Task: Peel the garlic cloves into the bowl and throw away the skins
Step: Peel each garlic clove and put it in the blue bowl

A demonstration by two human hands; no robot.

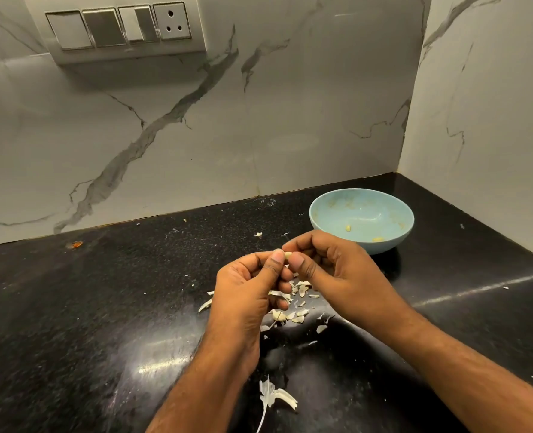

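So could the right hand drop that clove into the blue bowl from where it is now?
Probably yes. The right hand is just in front of the blue bowl, with nothing standing between them, and the bowl is open-topped. Both hands pinch the garlic clove, so the left hand would need to let go first.

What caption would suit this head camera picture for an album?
Both hands, left hand and right hand, pinch a garlic clove above scattered skins, near a blue bowl.

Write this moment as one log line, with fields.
step: peeling | left hand and right hand: both pinch garlic clove | bowl: two peeled cloves | skins: on counter
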